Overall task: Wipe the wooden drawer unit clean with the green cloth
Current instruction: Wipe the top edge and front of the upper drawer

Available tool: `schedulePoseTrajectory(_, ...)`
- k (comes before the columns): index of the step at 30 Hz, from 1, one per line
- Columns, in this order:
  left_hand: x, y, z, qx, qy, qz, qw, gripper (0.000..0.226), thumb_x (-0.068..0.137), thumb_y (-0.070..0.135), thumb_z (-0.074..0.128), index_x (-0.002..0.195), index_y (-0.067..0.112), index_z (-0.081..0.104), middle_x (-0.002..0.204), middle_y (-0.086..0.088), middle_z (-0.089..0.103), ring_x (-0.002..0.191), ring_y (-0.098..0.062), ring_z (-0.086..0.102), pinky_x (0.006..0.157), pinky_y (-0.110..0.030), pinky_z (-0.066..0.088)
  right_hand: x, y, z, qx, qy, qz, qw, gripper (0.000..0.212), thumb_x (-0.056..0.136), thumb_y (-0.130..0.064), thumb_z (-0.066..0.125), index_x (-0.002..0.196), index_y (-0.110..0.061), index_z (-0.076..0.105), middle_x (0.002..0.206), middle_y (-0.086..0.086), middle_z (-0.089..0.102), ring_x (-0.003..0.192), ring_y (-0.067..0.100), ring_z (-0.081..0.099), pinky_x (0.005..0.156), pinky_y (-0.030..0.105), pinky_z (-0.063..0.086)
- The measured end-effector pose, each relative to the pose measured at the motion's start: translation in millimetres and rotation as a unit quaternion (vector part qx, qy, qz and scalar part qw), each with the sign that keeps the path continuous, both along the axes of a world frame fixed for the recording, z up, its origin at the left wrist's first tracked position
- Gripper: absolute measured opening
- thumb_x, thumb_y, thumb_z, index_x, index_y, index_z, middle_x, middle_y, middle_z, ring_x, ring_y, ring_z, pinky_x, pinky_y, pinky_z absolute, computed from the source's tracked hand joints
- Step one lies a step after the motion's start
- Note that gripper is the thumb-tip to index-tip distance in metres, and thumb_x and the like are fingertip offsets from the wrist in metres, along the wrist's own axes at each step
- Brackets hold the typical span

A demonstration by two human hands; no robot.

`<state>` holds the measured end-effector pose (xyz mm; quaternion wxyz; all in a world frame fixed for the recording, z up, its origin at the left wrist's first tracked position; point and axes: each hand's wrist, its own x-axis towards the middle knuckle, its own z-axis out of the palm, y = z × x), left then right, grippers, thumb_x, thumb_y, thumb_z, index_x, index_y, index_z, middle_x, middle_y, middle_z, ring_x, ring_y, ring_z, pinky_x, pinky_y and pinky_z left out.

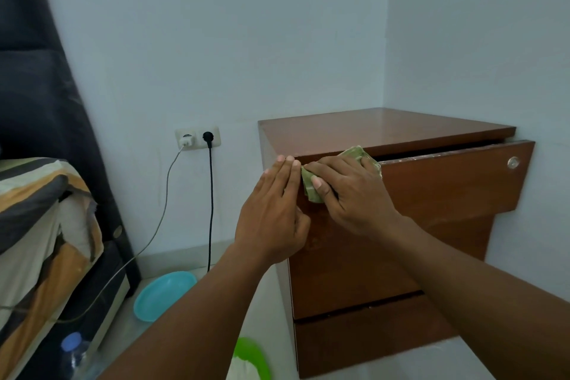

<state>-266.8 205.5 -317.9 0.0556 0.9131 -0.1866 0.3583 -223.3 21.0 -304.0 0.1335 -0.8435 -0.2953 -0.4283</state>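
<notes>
- A wooden drawer unit (pixel 401 225) stands in the corner of a pale-walled room, its reddish-brown top glossy and bare. I cannot tell from its sheen whether the top has been wiped.
- Its top drawer (pixel 456 179) is pulled slightly out, leaving a dark gap under the top panel; the lower drawer fronts sit closed and show faint pale marks, so they probably still need wiping.
- The right hand (pixel 348 191) presses the green cloth (pixel 357 154) against the upper left corner of the top drawer front, its grip closed over the bunched cloth.
- The left hand (pixel 274 210) lies flat just beside it, fingers straight and holding nothing, steadying the unit's front left edge.
- Judged from this, the wiping is at the upper drawer front; the lower fronts and sides appear to remain.
- A turquoise bowl (pixel 163 295) sits on the floor, left of the unit.
</notes>
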Motion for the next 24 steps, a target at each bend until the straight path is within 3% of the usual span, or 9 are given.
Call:
schedulePoseTrajectory(7, 10, -24, 12, 0.078, -0.011, -0.005, 0.997, 0.072, 0.092, 0.039, 0.030, 0.155, 0.004, 0.030, 0.162, -0.015, 0.032, 0.153, -0.025, 0.020, 0.125, -0.044, 0.020, 10, -26, -6, 0.048, -0.021, -0.032, 0.998, 0.036, 0.105, -0.040, 0.034, 0.124, -0.028, 0.062, 0.111, -0.010, 0.064, 0.101, 0.016, 0.058, 0.088, 0.042, 0.039)
schedulePoseTrajectory(13, 21, -67, 19, 0.090, 0.011, -0.019, 0.996, 0.072, 0.095, 0.044, 0.020, 0.158, 0.008, 0.021, 0.165, -0.012, 0.023, 0.155, -0.021, 0.013, 0.126, -0.037, 0.007, 21, -59, -13, 0.098, -0.003, -0.049, 0.994, 0.040, 0.104, -0.041, 0.030, 0.122, -0.025, 0.063, 0.115, -0.007, 0.063, 0.107, 0.015, 0.057, 0.092, 0.044, 0.040)
schedulePoseTrajectory(24, 47, -153, 29, 0.121, 0.038, -0.076, 0.989, 0.067, 0.100, 0.043, 0.016, 0.159, 0.011, 0.016, 0.167, -0.010, 0.019, 0.155, -0.019, 0.011, 0.127, -0.037, 0.009, 51, -154, -22, 0.149, -0.019, -0.066, 0.986, 0.037, 0.105, -0.036, 0.034, 0.124, -0.022, 0.063, 0.119, -0.002, 0.064, 0.116, 0.019, 0.057, 0.093, 0.046, 0.045)
